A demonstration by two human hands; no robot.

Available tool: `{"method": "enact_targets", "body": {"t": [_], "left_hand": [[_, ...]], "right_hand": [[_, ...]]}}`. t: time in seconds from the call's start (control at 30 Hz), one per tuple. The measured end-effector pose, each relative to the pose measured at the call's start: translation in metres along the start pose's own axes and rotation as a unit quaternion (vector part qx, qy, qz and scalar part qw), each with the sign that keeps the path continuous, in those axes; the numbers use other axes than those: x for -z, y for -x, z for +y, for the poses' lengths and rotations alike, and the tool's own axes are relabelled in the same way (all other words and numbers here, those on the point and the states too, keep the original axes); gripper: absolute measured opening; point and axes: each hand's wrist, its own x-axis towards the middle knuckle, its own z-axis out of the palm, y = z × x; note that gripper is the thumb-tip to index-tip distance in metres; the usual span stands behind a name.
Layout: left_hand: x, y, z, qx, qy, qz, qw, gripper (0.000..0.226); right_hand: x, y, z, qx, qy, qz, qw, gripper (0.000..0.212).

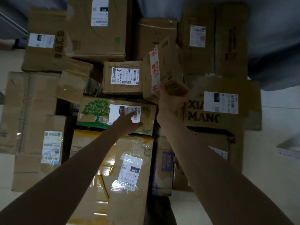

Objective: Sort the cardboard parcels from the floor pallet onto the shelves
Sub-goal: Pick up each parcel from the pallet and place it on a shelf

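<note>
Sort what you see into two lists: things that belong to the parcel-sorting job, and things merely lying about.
Job:
small red-taped parcel held in the right hand
green-tree parcel under the left hand
handwritten-label parcel
yellow taped parcel

Lying about:
flat white object on the floor, right
metal rail, upper left

2 bare forearms, no sleeves

The left hand (125,121) and right hand (168,103) show no gloves, rings or watch; both arms are uncovered to the frame's lower edge.

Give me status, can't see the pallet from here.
Right hand gripping small red-taped box, lifted. Left hand open over tree-print box. Nothing blocking.
</note>
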Motion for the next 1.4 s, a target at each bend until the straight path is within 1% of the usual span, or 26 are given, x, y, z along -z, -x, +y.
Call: {"method": "enact_targets", "body": {"t": [0.07, 0.2, 0.3, 0.4, 0.53, 0.6, 0.67, 0.73, 0.83, 0.93, 1.0, 1.07, 1.17, 1.27, 1.4], "left_hand": [[-0.004, -0.001, -0.003, -0.003, -0.027, -0.005, 1.000, 0.081], [-0.008, -0.002, -0.004, 0.008, -0.056, -0.016, 0.998, 0.086], [-0.007, -0.003, -0.004, 0.013, -0.063, -0.025, 0.998, 0.089], [-0.005, -0.002, -0.002, 0.012, -0.062, -0.040, 0.997, 0.089], [-0.004, -0.003, 0.000, 0.021, -0.057, -0.049, 0.997, 0.090], [-0.004, -0.003, -0.001, 0.020, -0.053, -0.049, 0.997, 0.091], [-0.004, -0.004, -0.003, 0.017, -0.051, -0.046, 0.998, 0.092], [-0.005, -0.006, -0.002, 0.019, -0.053, -0.044, 0.997, 0.093], [-0.004, -0.002, -0.003, 0.016, -0.028, -0.034, 0.999, 0.090], [-0.001, 0.018, -0.009, -0.020, 0.045, 0.021, 0.999, 0.079], [0.001, 0.041, -0.015, -0.046, 0.061, 0.046, 0.996, 0.073], [0.004, 0.070, -0.021, -0.069, 0.053, 0.049, 0.995, 0.066], [0.017, 0.117, -0.029, -0.090, 0.049, 0.033, 0.994, 0.060], [0.039, 0.162, -0.039, -0.106, 0.025, 0.020, 0.994, 0.060], [0.080, 0.223, -0.054, -0.132, -0.005, 0.033, 0.991, 0.061]], "right_hand": [[-0.002, -0.001, 0.005, -0.031, -0.005, -0.008, 0.999, 0.110], [-0.004, -0.005, 0.011, -0.156, -0.034, -0.043, 0.986, 0.081], [0.000, -0.015, 0.008, -0.211, -0.063, -0.065, 0.973, 0.061], [0.004, -0.026, 0.008, -0.247, -0.101, -0.052, 0.962, 0.055], [0.007, -0.037, 0.013, -0.271, -0.091, -0.037, 0.958, 0.033], [0.010, -0.038, 0.014, -0.278, -0.082, -0.026, 0.957, 0.031], [0.013, -0.035, 0.014, -0.273, -0.072, -0.036, 0.959, 0.033], [0.017, -0.027, 0.016, -0.260, -0.046, -0.056, 0.963, 0.029], [0.028, -0.009, 0.021, -0.225, 0.042, -0.090, 0.969, 0.007], [0.048, 0.016, 0.029, -0.195, 0.122, -0.111, 0.967, 0.012], [0.066, 0.038, 0.032, -0.186, 0.169, -0.134, 0.958, 0.025], [0.082, 0.064, 0.031, -0.177, 0.217, -0.162, 0.946, 0.027], [0.093, 0.110, 0.018, -0.147, 0.277, -0.192, 0.930, 0.026], [0.094, 0.163, -0.005, -0.110, 0.304, -0.230, 0.918, 0.030], [0.087, 0.244, -0.038, -0.038, 0.363, -0.245, 0.898, 0.032]]}}
